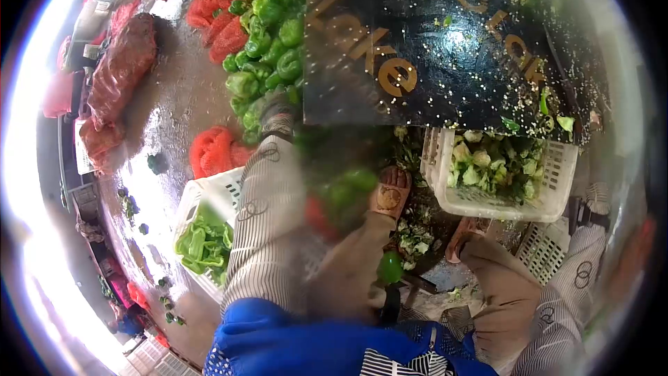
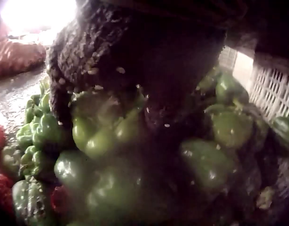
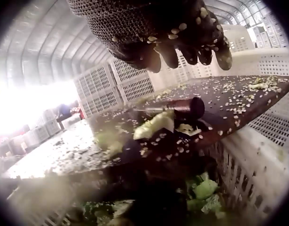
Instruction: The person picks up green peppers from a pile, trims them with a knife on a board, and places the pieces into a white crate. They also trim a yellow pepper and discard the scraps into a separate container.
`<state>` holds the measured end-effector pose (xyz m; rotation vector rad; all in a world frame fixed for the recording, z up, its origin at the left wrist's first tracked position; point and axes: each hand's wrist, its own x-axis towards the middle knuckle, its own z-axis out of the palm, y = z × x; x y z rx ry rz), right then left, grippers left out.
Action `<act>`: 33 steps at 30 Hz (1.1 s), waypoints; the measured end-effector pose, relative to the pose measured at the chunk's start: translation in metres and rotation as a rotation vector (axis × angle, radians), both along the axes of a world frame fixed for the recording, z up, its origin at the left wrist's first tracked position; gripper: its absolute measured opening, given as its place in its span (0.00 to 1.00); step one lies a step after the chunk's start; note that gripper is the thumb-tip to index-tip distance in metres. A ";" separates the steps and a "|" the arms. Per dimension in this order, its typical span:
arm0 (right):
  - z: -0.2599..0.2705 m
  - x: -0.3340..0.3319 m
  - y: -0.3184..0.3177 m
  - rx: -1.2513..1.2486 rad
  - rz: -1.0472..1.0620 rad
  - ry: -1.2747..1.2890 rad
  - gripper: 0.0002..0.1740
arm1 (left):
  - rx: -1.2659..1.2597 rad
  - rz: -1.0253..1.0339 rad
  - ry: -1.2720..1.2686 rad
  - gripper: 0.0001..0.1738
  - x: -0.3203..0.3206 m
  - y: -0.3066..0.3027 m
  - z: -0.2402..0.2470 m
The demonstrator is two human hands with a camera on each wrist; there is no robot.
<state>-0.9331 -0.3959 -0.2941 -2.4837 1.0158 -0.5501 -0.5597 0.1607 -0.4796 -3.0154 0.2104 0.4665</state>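
Note:
My left hand [image 1: 276, 110], in a dark glove speckled with seeds, reaches into a heap of green bell peppers [image 1: 282, 35] left of the black board. In the left wrist view its thumb and fingers straddle and grip a green bell pepper [image 2: 99, 132] among others. At the board's right side is my gloved right hand [image 1: 597, 197]. Seen from the right wrist, that hand [image 3: 182, 42] hangs above the board [image 3: 219, 96] with fingers loosely bent and nothing in them. A knife with a dark handle [image 3: 189, 107] lies there beside a pale pepper scrap [image 3: 154, 125].
Below the board a white crate [image 1: 497, 210] holds pepper cores and trimmings. Another crate [image 1: 189, 203] by my left arm contains green pepper pieces. Red mesh bags [image 1: 216, 28] lie on the wet floor, and scraps [image 1: 415, 237] lie near my feet.

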 end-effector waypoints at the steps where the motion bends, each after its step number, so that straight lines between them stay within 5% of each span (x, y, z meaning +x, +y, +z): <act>1: -0.021 0.003 -0.022 -0.013 0.094 -0.042 0.23 | 0.082 -0.014 -0.041 0.35 -0.003 -0.003 -0.008; 4: -0.045 0.012 -0.030 -0.055 0.033 0.306 0.24 | 0.181 -0.020 -0.077 0.34 -0.011 0.002 -0.018; 7: -0.054 0.025 -0.019 -0.188 0.004 0.346 0.24 | 0.008 0.088 0.032 0.33 -0.022 0.026 -0.015; 14: -0.040 0.045 0.031 -0.392 0.090 0.318 0.26 | -1.290 0.886 0.430 0.31 -0.106 0.092 0.036; 15: -0.035 0.043 0.040 0.045 0.032 0.116 0.24 | -1.422 0.897 0.456 0.31 -0.123 0.087 0.057; 17: -0.012 0.043 0.080 0.723 -0.104 -0.360 0.20 | -1.567 0.725 0.416 0.31 -0.134 0.060 0.113; 20: 0.029 0.031 0.135 0.811 0.006 -0.343 0.18 | -1.645 0.369 0.331 0.32 -0.140 0.003 0.179; 21: 0.042 0.033 0.161 0.980 -0.116 -0.492 0.18 | -1.590 0.199 0.286 0.34 -0.141 -0.024 0.196; 22: 0.043 0.026 0.171 0.941 0.026 -0.475 0.27 | -1.495 -0.033 0.213 0.38 -0.145 -0.059 0.216; 23: 0.056 0.027 0.189 1.029 -0.093 -0.399 0.26 | -1.639 -0.111 0.340 0.39 -0.153 -0.096 0.229; 24: 0.065 0.028 0.199 0.963 0.012 -0.286 0.27 | -1.775 -0.185 0.483 0.40 -0.163 -0.130 0.237; 25: 0.046 0.030 0.204 1.037 0.119 -0.531 0.28 | -1.705 -0.235 0.504 0.40 -0.169 -0.158 0.242; 27: 0.040 0.037 0.208 1.140 0.170 -0.543 0.28 | -1.791 -0.311 0.624 0.40 -0.182 -0.207 0.225; 31: -0.019 0.047 0.201 0.855 0.098 -0.579 0.22 | -1.563 -0.610 0.469 0.40 -0.172 -0.251 0.154; 33: -0.032 0.044 0.206 0.577 0.068 -0.339 0.23 | -1.395 -0.620 0.355 0.39 -0.173 -0.240 0.152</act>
